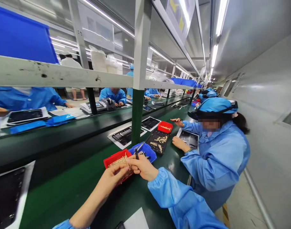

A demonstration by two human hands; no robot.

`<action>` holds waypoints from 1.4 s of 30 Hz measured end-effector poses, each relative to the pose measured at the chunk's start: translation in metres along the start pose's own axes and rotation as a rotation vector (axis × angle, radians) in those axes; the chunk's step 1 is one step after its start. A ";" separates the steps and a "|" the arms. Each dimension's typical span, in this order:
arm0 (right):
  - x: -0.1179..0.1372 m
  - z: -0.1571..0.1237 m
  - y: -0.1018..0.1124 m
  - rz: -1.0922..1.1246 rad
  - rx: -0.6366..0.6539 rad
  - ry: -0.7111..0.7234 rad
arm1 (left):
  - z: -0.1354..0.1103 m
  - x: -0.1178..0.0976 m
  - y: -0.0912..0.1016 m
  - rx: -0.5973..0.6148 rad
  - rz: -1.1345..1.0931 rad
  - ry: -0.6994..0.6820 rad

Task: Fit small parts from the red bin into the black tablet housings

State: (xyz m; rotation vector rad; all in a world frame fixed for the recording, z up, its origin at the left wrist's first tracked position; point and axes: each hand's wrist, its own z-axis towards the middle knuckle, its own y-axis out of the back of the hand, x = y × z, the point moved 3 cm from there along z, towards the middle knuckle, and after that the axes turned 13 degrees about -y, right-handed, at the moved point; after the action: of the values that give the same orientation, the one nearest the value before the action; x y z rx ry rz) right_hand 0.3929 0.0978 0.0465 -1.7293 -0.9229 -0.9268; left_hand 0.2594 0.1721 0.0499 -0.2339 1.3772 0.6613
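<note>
Over a red bin [112,158] of thin beige strips [121,160], both hands meet at the fingertips. My left hand [113,176] is closed in a pinch; a pale strip seems to lie between the fingertips, partly hidden. My right hand [145,168] has its fingers closed around a slim black pen-like tool [136,154] that points upward. Just behind the right hand stands a blue bin [150,150] holding small dark parts, and it touches the red bin.
A green post [137,117] rises behind the bins. A black tray [163,141] of beige strips and a small red bin [164,126] lie beyond. Black panels on white sheets [122,136] rest on the green bench. A co-worker [214,159] sits close on the right.
</note>
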 end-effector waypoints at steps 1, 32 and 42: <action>-0.004 -0.001 -0.005 -0.001 0.014 -0.015 | -0.005 0.001 0.001 -0.021 -0.020 0.009; -0.019 -0.025 -0.021 -1.128 -0.354 0.874 | -0.028 0.025 0.015 -0.340 -0.039 -0.088; -0.015 -0.013 -0.010 -0.962 -0.427 0.628 | -0.029 0.017 0.015 -0.294 0.044 -0.104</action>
State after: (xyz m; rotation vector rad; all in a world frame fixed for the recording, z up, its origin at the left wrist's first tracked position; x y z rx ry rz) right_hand 0.3755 0.0854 0.0401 -1.0986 -1.1648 -2.2686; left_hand 0.2278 0.1736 0.0308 -0.3988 1.1857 0.9011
